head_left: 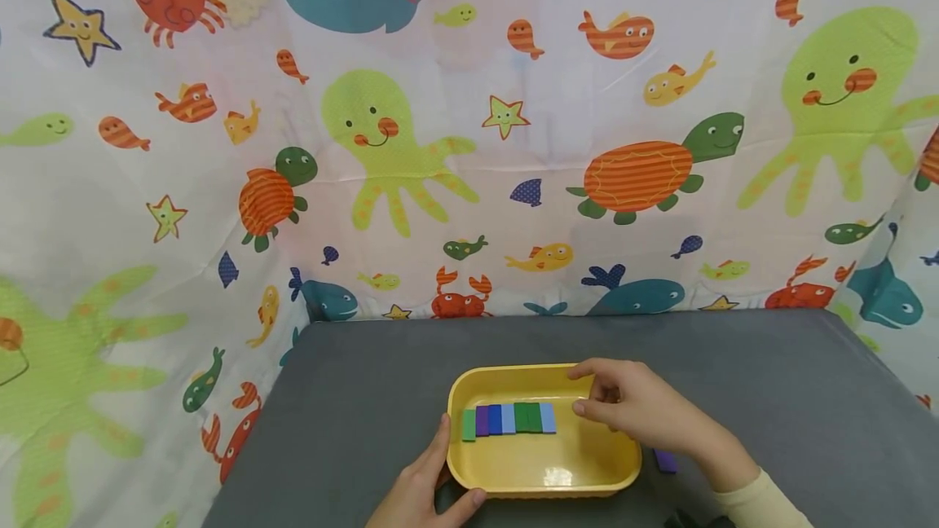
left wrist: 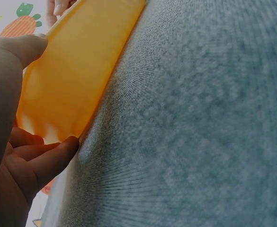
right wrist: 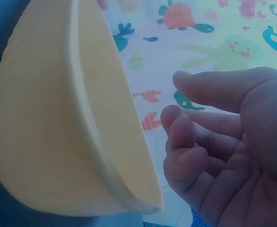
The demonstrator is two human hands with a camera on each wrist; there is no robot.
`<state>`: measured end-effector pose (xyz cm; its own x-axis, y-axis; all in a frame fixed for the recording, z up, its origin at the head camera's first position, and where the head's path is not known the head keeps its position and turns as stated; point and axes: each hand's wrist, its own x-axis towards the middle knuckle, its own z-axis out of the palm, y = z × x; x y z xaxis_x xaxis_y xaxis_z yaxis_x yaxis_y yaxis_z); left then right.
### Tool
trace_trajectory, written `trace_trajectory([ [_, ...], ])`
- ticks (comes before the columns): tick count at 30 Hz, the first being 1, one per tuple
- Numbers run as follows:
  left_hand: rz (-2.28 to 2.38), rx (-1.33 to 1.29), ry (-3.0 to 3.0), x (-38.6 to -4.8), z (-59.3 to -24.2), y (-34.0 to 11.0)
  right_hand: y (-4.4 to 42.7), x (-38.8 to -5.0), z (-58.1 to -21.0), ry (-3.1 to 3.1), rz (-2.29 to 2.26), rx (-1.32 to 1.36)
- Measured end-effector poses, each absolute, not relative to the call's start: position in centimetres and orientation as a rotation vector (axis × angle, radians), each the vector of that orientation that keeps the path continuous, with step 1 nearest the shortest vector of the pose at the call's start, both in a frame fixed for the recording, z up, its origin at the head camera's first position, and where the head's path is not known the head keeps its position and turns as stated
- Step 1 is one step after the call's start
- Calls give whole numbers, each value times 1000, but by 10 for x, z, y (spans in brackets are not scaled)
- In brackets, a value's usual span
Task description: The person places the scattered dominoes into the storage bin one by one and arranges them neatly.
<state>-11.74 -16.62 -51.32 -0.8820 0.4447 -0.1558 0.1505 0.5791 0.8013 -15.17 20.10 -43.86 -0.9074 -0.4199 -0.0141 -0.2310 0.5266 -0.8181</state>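
Note:
A yellow plastic tray with rounded corners sits on the dark grey tabletop. Inside it, several flat tiles lie side by side in a row: light green, purple, dark blue, light blue, green and light blue. My left hand grips the tray's left end, thumb at the front rim and fingers along the side; the left wrist view shows its fingertips against the yellow wall. Over the tray's right part hovers my right hand, thumb and index finger apart, the other fingers curled, holding nothing.
A purple tile lies on the grey tabletop just outside the tray's right end, partly hidden by it. A black object shows at the bottom edge near the right sleeve. Behind hangs a sea-animal curtain.

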Motion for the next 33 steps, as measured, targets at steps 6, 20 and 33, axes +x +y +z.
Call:
trace_trajectory([
  [6,1192,443,2465,-117,-517,-165,208,-151,-440,2582,-1302,-512],
  [20,1186,420,2454,-118,-519,-167,226,-149,-448,2626,-1289,-474],
  [33,1168,435,2477,-117,-515,-167,274,-136,-475,2590,-1211,-368],
])
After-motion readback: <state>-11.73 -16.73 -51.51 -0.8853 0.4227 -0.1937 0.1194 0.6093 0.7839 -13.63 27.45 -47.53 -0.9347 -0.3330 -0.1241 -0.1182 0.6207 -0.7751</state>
